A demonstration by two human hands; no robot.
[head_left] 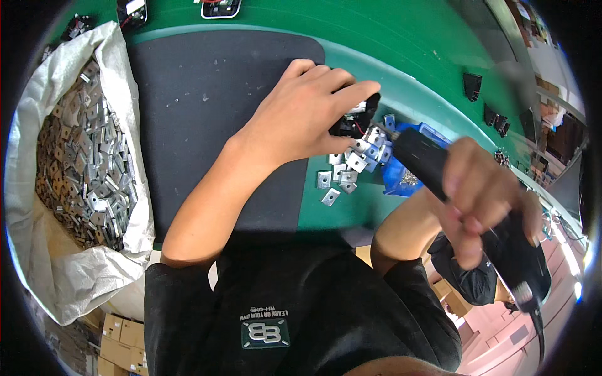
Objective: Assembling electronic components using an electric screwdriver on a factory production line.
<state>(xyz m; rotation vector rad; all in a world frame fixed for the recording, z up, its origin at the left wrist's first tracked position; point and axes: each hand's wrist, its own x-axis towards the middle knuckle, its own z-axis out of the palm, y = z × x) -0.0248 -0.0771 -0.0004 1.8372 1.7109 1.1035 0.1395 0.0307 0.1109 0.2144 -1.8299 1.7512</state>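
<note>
My left hand (307,109) is closed around a small black housing (348,127) with red wire showing in it; the palm and fingers cover much of it. In my right hand (480,197), slightly blurred, is a black corded electric screwdriver (421,158). Its tip points left toward the housing; whether the two touch I cannot tell. Loose square metal clips (356,163), silver with a hole in each, lie in a heap just below and right of the housing. Beside the heap a blue tray (394,182) holds small screws (409,178), partly hidden behind the screwdriver.
At the left, a white woven sack (128,81) is full of metal clips (94,156). A dark mat (188,119) covers part of the green bench (376,37). Black parts (473,86) lie far right, an open device (221,9) far back. Another person (461,276) is at lower right.
</note>
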